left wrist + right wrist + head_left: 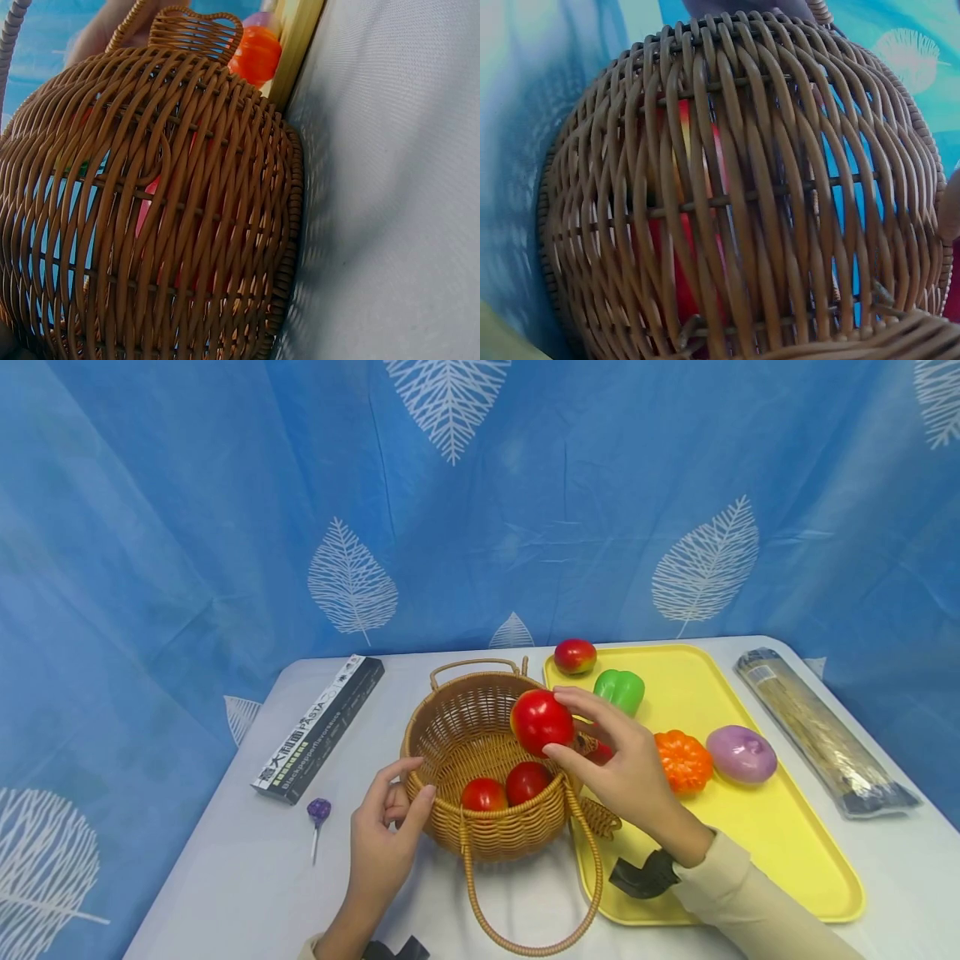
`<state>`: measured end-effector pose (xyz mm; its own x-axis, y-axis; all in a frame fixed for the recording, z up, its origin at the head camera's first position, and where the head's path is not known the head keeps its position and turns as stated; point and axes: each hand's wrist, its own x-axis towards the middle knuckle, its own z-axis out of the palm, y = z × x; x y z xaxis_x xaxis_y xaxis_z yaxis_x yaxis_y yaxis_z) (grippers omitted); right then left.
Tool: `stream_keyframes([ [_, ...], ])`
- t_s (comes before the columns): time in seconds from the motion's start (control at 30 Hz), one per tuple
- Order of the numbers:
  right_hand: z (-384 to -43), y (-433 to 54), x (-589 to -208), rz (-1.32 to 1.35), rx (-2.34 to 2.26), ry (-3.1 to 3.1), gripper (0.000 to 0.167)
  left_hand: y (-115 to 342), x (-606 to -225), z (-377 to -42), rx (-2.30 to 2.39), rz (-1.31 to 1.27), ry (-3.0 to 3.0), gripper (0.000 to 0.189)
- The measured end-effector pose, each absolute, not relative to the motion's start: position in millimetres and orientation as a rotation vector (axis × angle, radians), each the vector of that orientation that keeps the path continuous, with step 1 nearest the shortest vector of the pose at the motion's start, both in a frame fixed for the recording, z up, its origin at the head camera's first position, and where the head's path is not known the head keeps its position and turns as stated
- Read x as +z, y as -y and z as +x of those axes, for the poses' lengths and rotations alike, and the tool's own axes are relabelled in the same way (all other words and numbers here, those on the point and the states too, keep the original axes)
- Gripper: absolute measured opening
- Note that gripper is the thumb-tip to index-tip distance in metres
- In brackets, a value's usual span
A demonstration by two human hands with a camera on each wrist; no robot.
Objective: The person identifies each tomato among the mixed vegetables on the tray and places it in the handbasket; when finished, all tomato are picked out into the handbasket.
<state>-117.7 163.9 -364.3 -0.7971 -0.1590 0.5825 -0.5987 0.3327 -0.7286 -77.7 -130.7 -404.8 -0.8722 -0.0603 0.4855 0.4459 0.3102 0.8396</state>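
Observation:
A round brown wicker basket (491, 843) stands on the table with its looped handle hanging toward the front. My left hand (382, 831) grips its left rim between thumb and fingers. Over the basket's right side, my right hand (626, 764) holds a round red fruit (542, 722) with thumb and fingertips. Inside lie two more red fruits, one on the left (484, 794) and one beside it (528, 782). Through the weave in the right wrist view, a red and yellow fruit (682, 139) shows. Woven basket wall (150, 225) fills most of the left wrist view.
Right of the basket, a yellow tray (765, 852) bears a green pepper (619, 691), an orange pumpkin (683, 762), a purple onion (741, 754) and a red-yellow fruit (575, 657). A noodle pack (825, 731) lies farther right. Left are a pasta box (318, 727) and purple lollipop (318, 812).

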Motion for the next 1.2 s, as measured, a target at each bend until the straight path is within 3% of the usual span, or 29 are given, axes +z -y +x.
stream_keyframes([
  [0.4, -118, -161, -369, 0.612, 1.417, 2.253, 0.057, 130, -404, -77, -1.593, -0.334, 2.156, 0.037],
  [0.87, -119, -161, -370, 0.635, 1.467, 2.203, 0.034, 130, -405, -77, -1.589, -0.332, 2.151, 0.037],
  [1.2, -126, -178, -363, 0.608, 1.568, 2.093, 0.037, 130, -405, -77, -1.603, -0.3, 2.172, 0.038],
])
